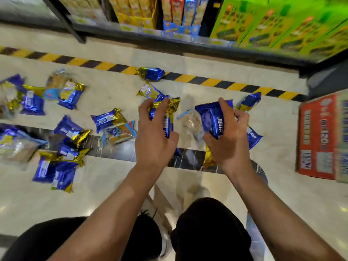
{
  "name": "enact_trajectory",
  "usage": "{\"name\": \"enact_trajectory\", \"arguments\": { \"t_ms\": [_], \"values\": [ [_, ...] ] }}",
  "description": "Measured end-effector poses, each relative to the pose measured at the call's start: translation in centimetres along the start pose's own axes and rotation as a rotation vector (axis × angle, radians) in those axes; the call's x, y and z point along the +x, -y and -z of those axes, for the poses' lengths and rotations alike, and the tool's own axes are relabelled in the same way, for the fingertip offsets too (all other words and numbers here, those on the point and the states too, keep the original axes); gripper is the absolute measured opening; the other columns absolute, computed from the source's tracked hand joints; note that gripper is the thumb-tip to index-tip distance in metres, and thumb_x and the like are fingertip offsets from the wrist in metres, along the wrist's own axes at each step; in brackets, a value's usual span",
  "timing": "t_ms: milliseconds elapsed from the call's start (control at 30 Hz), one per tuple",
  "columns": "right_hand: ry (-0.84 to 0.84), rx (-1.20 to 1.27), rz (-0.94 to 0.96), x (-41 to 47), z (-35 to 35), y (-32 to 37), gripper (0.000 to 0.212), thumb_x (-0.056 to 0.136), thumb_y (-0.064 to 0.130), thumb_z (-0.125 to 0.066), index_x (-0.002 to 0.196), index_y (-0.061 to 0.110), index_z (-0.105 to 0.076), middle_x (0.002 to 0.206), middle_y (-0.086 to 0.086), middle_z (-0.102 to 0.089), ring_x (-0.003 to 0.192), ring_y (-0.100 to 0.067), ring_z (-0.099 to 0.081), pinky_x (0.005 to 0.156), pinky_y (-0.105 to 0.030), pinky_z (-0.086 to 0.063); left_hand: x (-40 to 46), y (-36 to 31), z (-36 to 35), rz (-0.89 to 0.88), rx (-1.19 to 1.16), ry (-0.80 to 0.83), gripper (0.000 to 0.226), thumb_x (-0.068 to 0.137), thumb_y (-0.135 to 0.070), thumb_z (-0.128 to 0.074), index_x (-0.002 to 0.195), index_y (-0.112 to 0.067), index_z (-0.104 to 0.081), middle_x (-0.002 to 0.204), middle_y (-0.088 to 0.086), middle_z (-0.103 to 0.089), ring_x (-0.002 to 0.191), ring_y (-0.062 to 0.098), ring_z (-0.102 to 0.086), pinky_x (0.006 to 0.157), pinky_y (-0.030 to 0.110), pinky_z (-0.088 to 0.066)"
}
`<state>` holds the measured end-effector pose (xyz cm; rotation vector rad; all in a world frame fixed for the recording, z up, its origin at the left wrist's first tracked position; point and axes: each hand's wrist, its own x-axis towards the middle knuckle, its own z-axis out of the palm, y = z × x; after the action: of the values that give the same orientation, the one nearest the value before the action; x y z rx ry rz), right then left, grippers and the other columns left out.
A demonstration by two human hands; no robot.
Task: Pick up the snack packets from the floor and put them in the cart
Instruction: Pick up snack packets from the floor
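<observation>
Both hands reach forward and down over a pale shop floor, each one clutching snack packets. The left hand (155, 137) curls its fingers round a blue and gold packet (165, 117), whose long axis runs away from the person, its gold crimped end pointing towards the shelves. The right hand (228, 140) grips a second blue packet (213, 120), tilted so that its upper end leans left and away; a gold crimped end (208, 159) shows below the palm, and another blue packet (253, 137) sticks out to the right behind the fingers.

Between the two hands, a clear-wrapped biscuit packet (192, 122) lies on the floor. More blue and gold packets are scattered to the left in loose heaps (62, 147), pointing in mixed directions. One packet (150, 73) lies across a yellow and black hazard stripe (216, 81), its long axis roughly along the stripe. Another (249, 101) lies just beyond the right hand, angled up to the right.

A red carton (317, 137) stands at the right edge. Stocked shelves (263, 25) run along the top, blurred. The person's dark-clad knees (209, 225) fill the bottom. No cart is in view.
</observation>
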<state>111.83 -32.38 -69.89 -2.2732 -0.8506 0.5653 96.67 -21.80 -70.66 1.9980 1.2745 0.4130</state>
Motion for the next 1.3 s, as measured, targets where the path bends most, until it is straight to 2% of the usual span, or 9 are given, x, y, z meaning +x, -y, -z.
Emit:
{"name": "enact_trajectory", "arguments": {
  "t_ms": [133,300,367,467,533,667,833,1033,1300],
  "values": [
    [0.037,0.014,-0.040,-3.3,6.1,8.1,0.087,0.077,0.013,-0.074,0.151,0.032,-0.032,0.136,-0.002,-0.032,0.093,-0.001,-0.048,0.081,-0.022,-0.053,-2.2,-6.8,7.7,0.034,-0.025,0.032,0.080,0.074,-0.018,-0.065,0.148,-0.032,-0.039,0.152,-0.003,-0.021,0.132,0.017,-0.042,0.088,0.025,-0.043],
    [0.032,0.050,-0.019,-7.1,15.5,20.1,0.086,0.078,0.010,-0.073,0.151,0.027,-0.034,0.131,-0.005,-0.035,0.096,-0.006,-0.052,0.077,-0.015,-0.052,-4.4,-16.5,20.2,0.063,-0.015,-0.015,0.081,0.077,-0.012,-0.068,0.150,-0.028,-0.039,0.154,0.001,-0.021,0.133,0.013,-0.038,0.088,0.025,-0.045],
    [-0.009,0.075,0.045,-8.2,18.6,24.3,0.086,0.075,0.006,-0.074,0.150,0.023,-0.038,0.128,-0.008,-0.037,0.096,-0.007,-0.055,0.077,-0.023,-0.057,-5.1,-20.4,24.8,0.063,-0.010,-0.037,0.081,0.077,-0.010,-0.069,0.150,-0.028,-0.039,0.153,0.002,-0.022,0.127,-0.001,-0.034,0.084,0.022,-0.042],
    [-0.034,0.123,0.128,-9.4,22.3,29.9,0.084,0.074,0.002,-0.074,0.149,0.019,-0.040,0.128,-0.008,-0.036,0.099,0.007,-0.050,0.077,-0.007,-0.050,-6.4,-25.4,30.5,0.051,-0.016,-0.056,0.080,0.077,-0.009,-0.069,0.150,-0.025,-0.039,0.153,0.003,-0.023,0.106,-0.020,-0.024,0.081,0.013,-0.035],
    [0.025,0.179,0.067,-10.0,24.7,34.0,0.085,0.078,0.007,-0.073,0.150,0.029,-0.034,0.129,0.000,-0.030,0.098,0.012,-0.047,0.079,-0.006,-0.047,-7.1,-27.9,33.7,0.055,-0.026,-0.068,0.081,0.078,-0.012,-0.069,0.151,-0.027,-0.037,0.153,0.000,-0.020,0.115,-0.011,-0.034,0.082,0.021,-0.042],
    [0.061,0.210,0.143,-12.0,27.6,40.3,0.084,0.081,0.015,-0.073,0.151,0.033,-0.031,0.132,0.000,-0.030,0.092,-0.004,-0.055,0.082,-0.027,-0.056,-8.9,-30.9,39.2,0.091,-0.086,-0.135,0.079,0.076,-0.017,-0.065,0.149,-0.029,-0.036,0.151,0.000,-0.022,0.129,0.016,-0.041,0.094,0.031,-0.046],
    [0.044,0.236,0.213,-15.1,28.6,44.9,0.084,0.082,0.015,-0.073,0.151,0.034,-0.029,0.129,0.001,-0.030,0.092,0.015,-0.045,0.076,-0.015,-0.048,-12.8,-32.2,44.4,0.067,-0.049,-0.217,0.077,0.078,-0.013,-0.066,0.147,-0.027,-0.036,0.148,-0.001,-0.023,0.126,0.015,-0.043,0.090,0.030,-0.048],
    [0.178,0.212,0.395,-18.4,28.8,47.6,0.087,0.079,0.013,-0.075,0.150,0.036,-0.031,0.131,0.001,-0.031,0.106,-0.010,-0.052,0.078,-0.022,-0.052,-17.5,-33.7,48.3,0.157,-0.069,-0.400,0.075,0.075,-0.011,-0.065,0.144,-0.025,-0.039,0.145,0.000,-0.029,0.122,0.015,-0.046,0.093,0.031,-0.048],
    [0.404,0.191,0.543,-21.3,30.2,48.2,0.087,0.080,0.017,-0.076,0.150,0.037,-0.029,0.129,0.005,-0.028,0.104,-0.009,-0.051,0.083,-0.032,-0.058,-23.4,-35.5,48.5,0.353,-0.111,-0.642,0.081,0.078,-0.007,-0.071,0.147,-0.030,-0.034,0.149,-0.007,-0.024,0.129,0.014,-0.046,0.098,0.031,-0.050]
  ]
}}
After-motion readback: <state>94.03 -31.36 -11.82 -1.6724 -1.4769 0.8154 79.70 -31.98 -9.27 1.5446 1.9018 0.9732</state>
